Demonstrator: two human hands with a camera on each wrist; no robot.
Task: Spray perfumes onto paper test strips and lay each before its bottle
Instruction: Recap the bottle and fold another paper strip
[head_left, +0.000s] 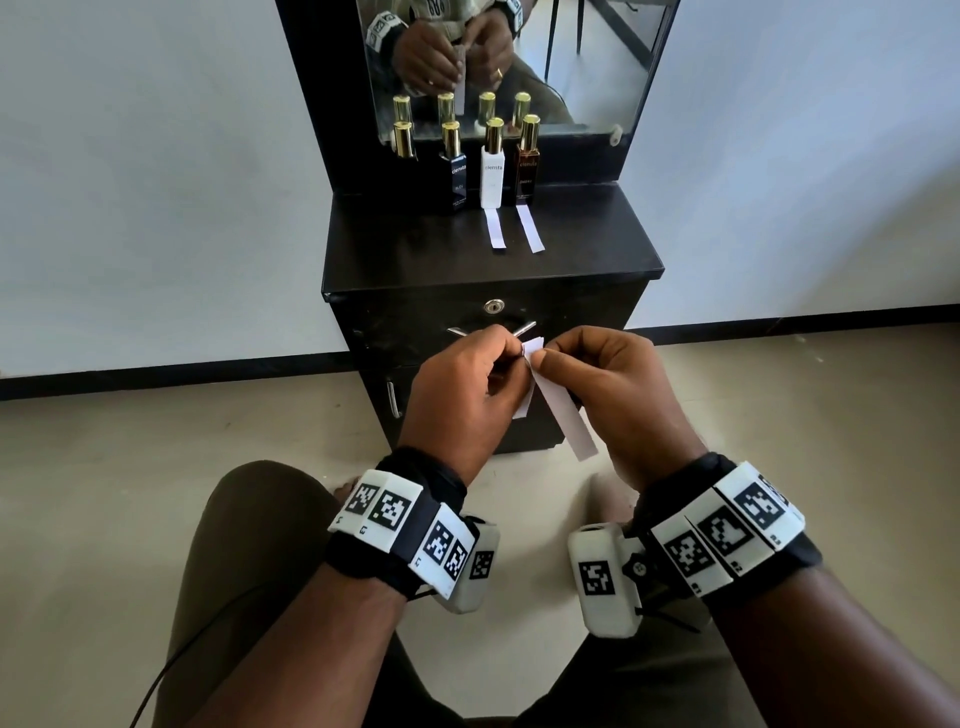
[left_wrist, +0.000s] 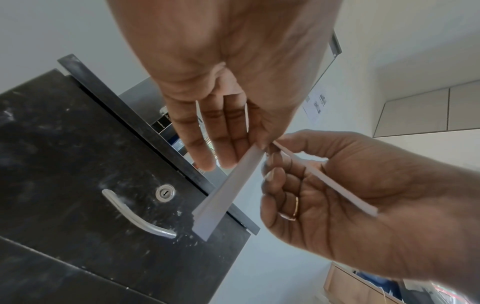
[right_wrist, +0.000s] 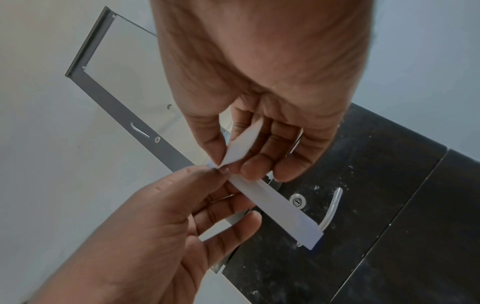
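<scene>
Paper strips (head_left: 563, 415) pinched between left hand (head_left: 460, 395) and right hand (head_left: 618, 395)

White paper strips (head_left: 563, 415) pinched between fingers (head_left: 540, 357)

A black desk (head_left: 415, 260) stands against a white wall (head_left: 156, 156), with a mirror (head_left: 597, 62) above and a locked drawer's metal handle (left_wrist: 135, 216) below.

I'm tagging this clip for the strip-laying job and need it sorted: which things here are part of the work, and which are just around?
Part of the job:
- four perfume bottles
- two laid strips
- strips both hands pinch
- left hand
- right hand

Just around:
- mirror
- black cabinet
- drawer lock
- drawer handle
</scene>
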